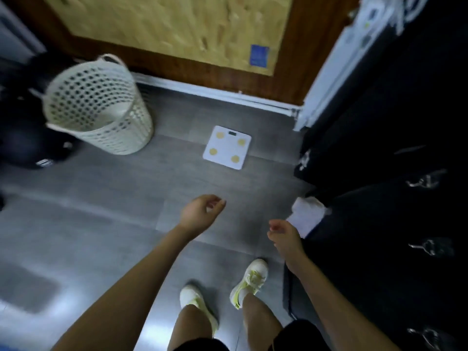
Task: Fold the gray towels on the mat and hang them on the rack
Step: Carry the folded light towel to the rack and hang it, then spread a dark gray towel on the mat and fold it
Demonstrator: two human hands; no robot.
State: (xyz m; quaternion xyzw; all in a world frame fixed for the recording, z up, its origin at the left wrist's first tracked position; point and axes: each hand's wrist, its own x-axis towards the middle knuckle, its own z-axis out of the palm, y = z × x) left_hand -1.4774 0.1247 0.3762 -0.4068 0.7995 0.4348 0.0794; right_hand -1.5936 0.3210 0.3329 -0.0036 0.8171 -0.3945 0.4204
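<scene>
Our left hand (200,214) and right hand (285,235) are both just hanging out over the gray tile floor (101,211), fingers loosely curled, nothing in either one. The only cloth we can spot is a pale folded bundle (309,214) low against the black cabinet (379,148), right next to our right hand in the view. Can't tell if that's one of the towels, it's too blurry. There's a white laundry basket (101,110) off to the far left, a white bathroom scale (227,147) between it and the cabinet, and our sneakers (249,279) down below.
</scene>
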